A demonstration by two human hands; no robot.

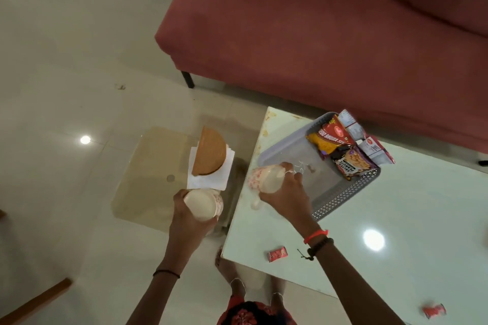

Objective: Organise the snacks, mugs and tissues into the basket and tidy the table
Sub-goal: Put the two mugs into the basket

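Note:
My left hand (188, 215) grips a cream mug with red print (204, 203) above the low glass table (148, 182). My right hand (286, 190) holds a second, matching mug (264, 177), tilted on its side at the near left rim of the grey perforated basket (340, 192). Several snack packets (346, 145) lie in the basket's far end. A stack of white tissues (208, 179) sits on the glass table under a brown semicircular holder (210, 152). Two small red wrappers (276, 254) (434, 310) lie on the white table (396, 206).
A red sofa (317, 34) stands right behind the white table. A wooden furniture edge (34, 303) shows at the bottom left. My feet (237, 280) are on the glossy tiled floor (66, 74) between the two tables.

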